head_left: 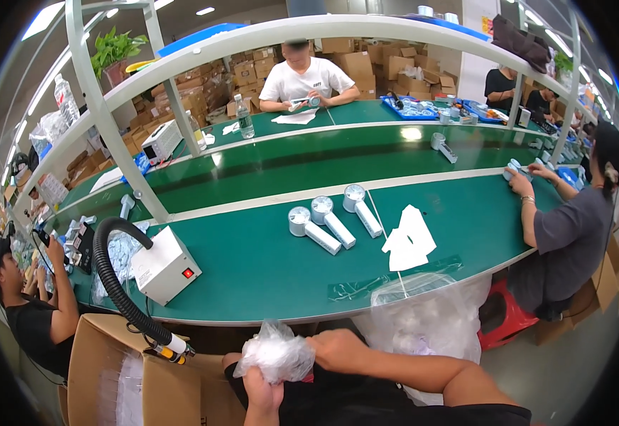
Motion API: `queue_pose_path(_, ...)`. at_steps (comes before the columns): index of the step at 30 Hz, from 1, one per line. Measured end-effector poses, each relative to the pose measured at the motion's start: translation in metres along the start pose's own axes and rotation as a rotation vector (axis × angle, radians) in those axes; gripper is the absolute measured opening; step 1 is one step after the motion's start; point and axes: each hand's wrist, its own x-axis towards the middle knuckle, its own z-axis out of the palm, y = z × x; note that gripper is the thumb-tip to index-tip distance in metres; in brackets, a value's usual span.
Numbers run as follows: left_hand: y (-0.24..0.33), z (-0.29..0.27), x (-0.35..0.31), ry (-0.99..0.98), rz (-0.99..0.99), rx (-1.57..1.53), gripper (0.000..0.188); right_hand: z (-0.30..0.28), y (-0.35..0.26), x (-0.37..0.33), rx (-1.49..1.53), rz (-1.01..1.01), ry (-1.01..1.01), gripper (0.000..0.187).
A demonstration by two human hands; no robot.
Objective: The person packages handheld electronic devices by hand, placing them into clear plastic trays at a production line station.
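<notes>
A bunched clear plastic bag [275, 353] is over my lap, just below the table's front edge. From underneath, my left hand [263, 390] is closed around its lower part. My right hand [339, 351] has its fingers curled against the bag's right side and pinches the film there; its fingertips are partly hidden. Beyond my hands, three light-blue handheld fans [333, 222] lie in a slanting row on the green table [267, 284]. White paper sheets [409, 245] are to the right of the fans.
A white box-shaped machine [166, 268] with a black flexible hose [114, 284] stands left. Below it is an open cardboard box [174, 380]. A large clear bag [430, 316] hangs from the table's front edge. Co-workers sit left, right and across, beyond a curved metal frame [309, 32].
</notes>
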Motion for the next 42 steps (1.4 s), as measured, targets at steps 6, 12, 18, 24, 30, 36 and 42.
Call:
queue_pose_path(6, -0.003, 0.013, 0.035, -0.114, 0.39, 1.146, 0.027, 0.001, -0.043, -0.001, 0.084, -0.022, -0.077, 0.019)
queue_pose_path(12, 0.012, 0.018, -0.006, -0.589, 0.017, 1.042, 0.025, -0.054, -0.016, 0.021, 0.249, -0.172, -0.067, 0.019)
queue_pose_path(18, 0.006, 0.031, -0.054, -0.214, -0.384, 0.181, 0.031, -0.042, -0.009, 0.004, 0.294, -0.169, 0.094, 0.013)
queue_pose_path(24, 0.013, 0.049, -0.056, -0.154, -0.308, 0.114, 0.054, -0.005, -0.009, -0.021, 0.293, -0.035, 0.295, 0.014)
queue_pose_path(30, -0.04, -0.007, -0.031, -0.037, -0.178, 0.371, 0.04, 0.026, -0.012, -0.052, 0.228, 0.178, 0.133, 0.014)
queue_pose_path(36, -0.038, 0.016, -0.008, -0.017, 0.202, 0.808, 0.022, 0.044, -0.025, -0.056, 0.258, 0.189, -0.144, 0.015)
queue_pose_path(42, -0.043, -0.003, -0.008, -0.329, 0.126, 1.214, 0.015, -0.005, -0.034, -0.048, 0.312, 0.138, -0.225, 0.02)
